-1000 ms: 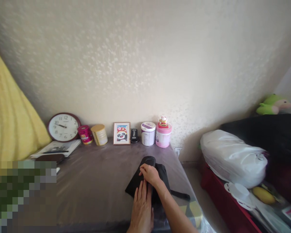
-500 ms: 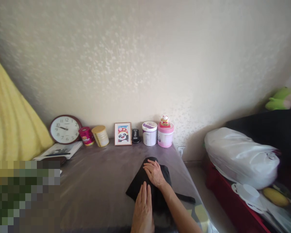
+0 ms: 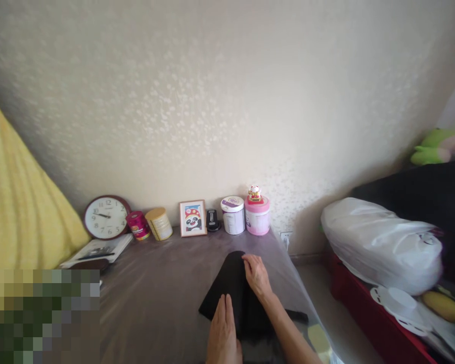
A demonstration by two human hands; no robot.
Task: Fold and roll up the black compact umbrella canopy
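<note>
A folded black cloth [image 3: 225, 283] lies on the grey-brown table cover [image 3: 155, 293], with a narrow black strip sticking out to its right. My left hand [image 3: 223, 323] rests flat on the near left part of the cloth, fingers stretched out and close together. Farther up, my right hand [image 3: 257, 275] has its fingers curled at the cloth's upper right edge, seemingly pinching it. The fingertips and the cloth under both forearms are partly hidden.
Along the wall stand a round clock [image 3: 106, 217], a pink tin [image 3: 138, 226], a yellow-lidded can [image 3: 159, 224], a framed panda picture [image 3: 193, 219], a white tub [image 3: 233, 216] and a pink-lidded tub [image 3: 257, 217] bearing a lucky cat. A white plastic bag [image 3: 379, 242] lies right of the table.
My right hand has gone from lying flat over the cloth to curled fingers at its upper right edge, shifting slightly right. My left hand stays flat. The view has tilted slightly.
</note>
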